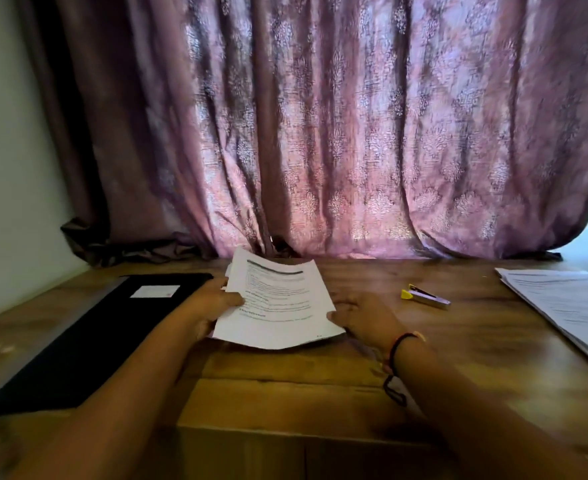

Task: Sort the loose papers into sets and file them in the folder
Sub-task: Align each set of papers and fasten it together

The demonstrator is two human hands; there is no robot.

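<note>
A set of printed white papers [278,303] is lifted off the wooden table at the centre, its near edge bowed. My left hand [209,306] grips the set's left edge, thumb on top. My right hand [361,317] holds the lower right corner with the thumb against the sheet; the fingers below are hidden. A closed black folder [88,334] with a small white label lies flat to the left. A larger stack of loose papers [569,306] lies at the right edge of the table.
A yellow and silver stapler [424,296] lies on the wooden table [285,386] between the held papers and the right stack. A mauve patterned curtain [320,133] hangs along the table's far edge. A pale wall stands at the left.
</note>
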